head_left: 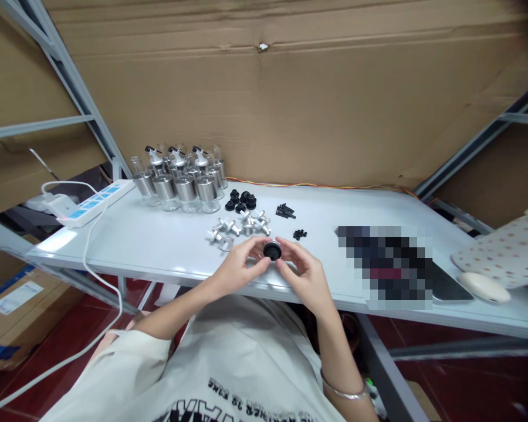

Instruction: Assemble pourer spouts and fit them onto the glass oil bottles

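Observation:
Between my two hands, just above the table's front part, is a round black stopper with a silvery rim (272,251). The fingers and thumb of my left hand (245,258) close on its left side, and those of my right hand (301,269) on its right side. The black face points toward me. Right behind my hands lie several white-and-silver pourer spouts (249,223). Farther back sits a cluster of black stoppers (242,201). To the right are several black spout levers (285,211) and a small heap of tiny black caps (300,234).
Glass bottles with steel sleeves (185,189) stand at the back left, some topped with pourers. A power strip (97,202) with a white cable lies at the left edge. On the right are a dark flat device (449,284), a cream mouse-like object (484,286) and a dotted white item (497,252).

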The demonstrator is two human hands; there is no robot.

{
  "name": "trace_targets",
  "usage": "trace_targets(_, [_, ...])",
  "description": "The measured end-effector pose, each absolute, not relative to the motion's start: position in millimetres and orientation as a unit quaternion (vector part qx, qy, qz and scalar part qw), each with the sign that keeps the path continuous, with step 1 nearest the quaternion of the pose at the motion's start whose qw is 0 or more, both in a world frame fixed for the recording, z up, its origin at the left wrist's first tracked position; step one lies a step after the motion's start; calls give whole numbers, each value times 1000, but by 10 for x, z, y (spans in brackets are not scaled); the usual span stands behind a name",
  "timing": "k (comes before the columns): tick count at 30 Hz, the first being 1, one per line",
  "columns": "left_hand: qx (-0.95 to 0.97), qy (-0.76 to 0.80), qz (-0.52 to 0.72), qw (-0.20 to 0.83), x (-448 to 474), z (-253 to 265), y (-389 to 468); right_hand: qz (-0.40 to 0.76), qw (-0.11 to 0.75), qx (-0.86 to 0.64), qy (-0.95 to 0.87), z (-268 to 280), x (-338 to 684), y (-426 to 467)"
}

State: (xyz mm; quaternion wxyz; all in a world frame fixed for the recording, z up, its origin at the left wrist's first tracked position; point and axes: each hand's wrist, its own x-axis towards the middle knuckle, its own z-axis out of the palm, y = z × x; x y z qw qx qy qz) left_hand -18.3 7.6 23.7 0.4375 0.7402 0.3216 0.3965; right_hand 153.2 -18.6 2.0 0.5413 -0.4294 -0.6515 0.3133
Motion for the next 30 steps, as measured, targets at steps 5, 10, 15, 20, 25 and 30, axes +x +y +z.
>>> trace_targets(5, [738, 310, 413, 434, -180, 241, 67, 308, 534, -426, -663, 20, 1533, -180])
trace_targets(10, [731, 307, 412, 450, -179, 239, 63, 304, 522, -421, -677, 47, 1528, -189])
trace_targets(15, [738, 302, 408, 444, -178, 272, 51, 301, 532, -408, -679, 40, 1529, -194])
trace_targets(20, [742, 304, 403, 440, -180, 276, 50, 296, 534, -398, -685, 32, 1538, -194])
trace_targets(25, [745, 296, 407, 437, -182, 269, 59, 298, 535, -398, -684, 51, 1538, -206])
trace_targets(30, [740, 302, 408, 441, -177, 259, 64, 294, 529, -404, -685, 60, 1536, -214])
